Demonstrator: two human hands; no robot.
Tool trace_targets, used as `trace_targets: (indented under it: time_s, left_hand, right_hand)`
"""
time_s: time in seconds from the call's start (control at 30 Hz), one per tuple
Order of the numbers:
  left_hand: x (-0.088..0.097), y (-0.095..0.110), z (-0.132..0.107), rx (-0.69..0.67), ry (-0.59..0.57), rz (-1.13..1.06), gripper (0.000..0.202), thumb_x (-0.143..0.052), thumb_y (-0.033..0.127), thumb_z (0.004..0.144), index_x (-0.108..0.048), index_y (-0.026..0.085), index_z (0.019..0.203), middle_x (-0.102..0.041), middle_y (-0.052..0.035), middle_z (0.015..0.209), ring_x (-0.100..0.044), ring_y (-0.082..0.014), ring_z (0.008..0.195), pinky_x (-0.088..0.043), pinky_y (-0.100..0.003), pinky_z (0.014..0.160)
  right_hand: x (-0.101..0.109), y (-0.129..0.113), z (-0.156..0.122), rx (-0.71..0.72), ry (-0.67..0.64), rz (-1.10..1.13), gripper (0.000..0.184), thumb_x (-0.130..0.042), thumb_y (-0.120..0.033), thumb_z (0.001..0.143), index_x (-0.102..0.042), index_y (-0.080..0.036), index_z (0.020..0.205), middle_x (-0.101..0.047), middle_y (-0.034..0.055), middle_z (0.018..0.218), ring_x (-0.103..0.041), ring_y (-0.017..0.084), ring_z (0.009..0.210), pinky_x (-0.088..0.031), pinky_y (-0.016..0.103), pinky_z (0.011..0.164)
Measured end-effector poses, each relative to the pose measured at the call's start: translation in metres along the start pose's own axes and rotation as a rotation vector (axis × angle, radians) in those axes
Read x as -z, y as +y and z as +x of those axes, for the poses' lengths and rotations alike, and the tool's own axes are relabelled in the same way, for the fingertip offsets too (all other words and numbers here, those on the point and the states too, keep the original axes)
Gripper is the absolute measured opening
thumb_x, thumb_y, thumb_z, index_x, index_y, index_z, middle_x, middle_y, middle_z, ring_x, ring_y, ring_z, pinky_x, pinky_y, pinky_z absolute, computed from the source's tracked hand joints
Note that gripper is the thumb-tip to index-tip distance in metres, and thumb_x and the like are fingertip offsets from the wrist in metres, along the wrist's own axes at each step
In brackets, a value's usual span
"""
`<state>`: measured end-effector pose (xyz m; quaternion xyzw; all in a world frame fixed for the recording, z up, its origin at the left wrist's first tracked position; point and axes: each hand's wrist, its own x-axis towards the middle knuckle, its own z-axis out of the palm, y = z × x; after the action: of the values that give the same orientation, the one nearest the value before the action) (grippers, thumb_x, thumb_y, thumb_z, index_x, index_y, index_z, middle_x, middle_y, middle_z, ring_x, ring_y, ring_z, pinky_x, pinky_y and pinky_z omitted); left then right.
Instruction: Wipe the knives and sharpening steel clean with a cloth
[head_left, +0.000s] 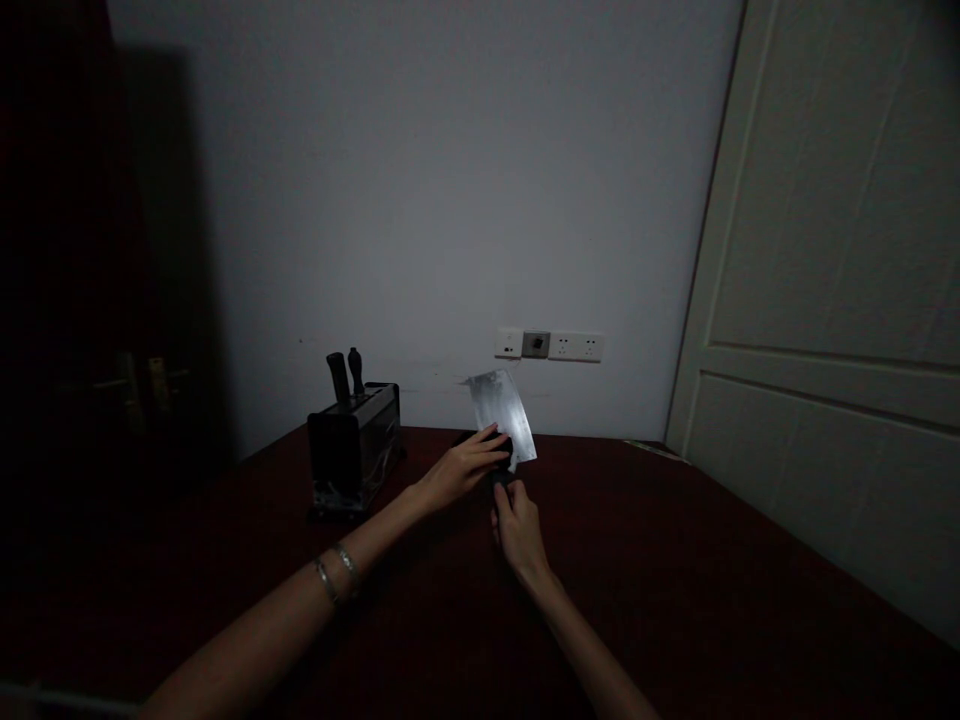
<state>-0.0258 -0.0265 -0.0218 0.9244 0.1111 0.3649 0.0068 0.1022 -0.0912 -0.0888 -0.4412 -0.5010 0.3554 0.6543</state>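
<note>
A cleaver [501, 402] with a broad, shiny metal blade is held up tilted over the dark table, in front of the wall. My right hand [520, 530] is closed around its dark handle, below the blade. Across the lower part of the blade lies my left hand [466, 466], its fingers bent over a small black object [504, 452] that seems to touch the metal. What kind of object this is, I cannot make out in the dim light. Two bracelets [336, 572] sit on my left forearm.
Left of my hands stands a dark knife block [381, 425], with two black handles [346, 374] sticking out of its top. The dark reddish table [660, 590] reaches the wall, where sockets [574, 347] are mounted. A pale panelled door [832, 300] is at the right.
</note>
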Motion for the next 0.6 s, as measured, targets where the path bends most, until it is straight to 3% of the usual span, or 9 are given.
trace_targets:
  time_s: [0.13,0.3,0.47,0.6]
  left_hand:
    - [-0.001,0.0,0.001,0.045,0.036,-0.071,0.039,-0.046,0.008,0.082,-0.054,0.023,0.117,-0.043,-0.0063,0.133,-0.022,-0.0183,0.131,-0.028,-0.043,0.104]
    - [0.005,-0.002,0.003,0.032,-0.011,-0.15,0.044,-0.045,0.003,0.079,-0.055,0.024,0.116,-0.042,-0.0063,0.133,-0.024,-0.0188,0.131,-0.026,-0.046,0.104]
    - [0.001,-0.004,0.007,0.005,-0.052,-0.079,0.044,-0.044,0.005,0.081,-0.054,0.025,0.118,-0.042,-0.0045,0.134,-0.022,-0.0175,0.132,-0.028,-0.042,0.104]
    - [-0.002,0.003,0.019,-0.025,-0.135,-0.011,0.044,-0.043,0.003,0.081,-0.054,0.024,0.118,-0.043,-0.0045,0.134,-0.022,-0.0171,0.132,-0.027,-0.038,0.105]
  right_hand:
    - [0.001,-0.004,0.002,-0.019,-0.021,-0.028,0.033,-0.051,-0.053,0.073,-0.044,-0.021,0.07,-0.046,-0.007,0.043,-0.037,0.008,0.031,-0.025,0.02,0.033]
    - [0.005,-0.007,0.005,0.004,-0.02,-0.059,0.034,-0.05,-0.053,0.074,-0.043,-0.021,0.069,-0.045,-0.0072,0.042,-0.037,0.008,0.031,-0.025,0.02,0.032]
    - [0.007,0.0,0.005,0.082,0.01,-0.087,0.029,-0.051,-0.05,0.076,-0.048,-0.021,0.069,-0.05,-0.0046,0.044,-0.041,0.01,0.034,-0.027,0.022,0.036]
    - [0.006,-0.002,0.003,0.065,-0.008,-0.123,0.029,-0.048,-0.049,0.078,-0.048,-0.021,0.071,-0.048,-0.0048,0.043,-0.04,0.01,0.033,-0.028,0.022,0.036]
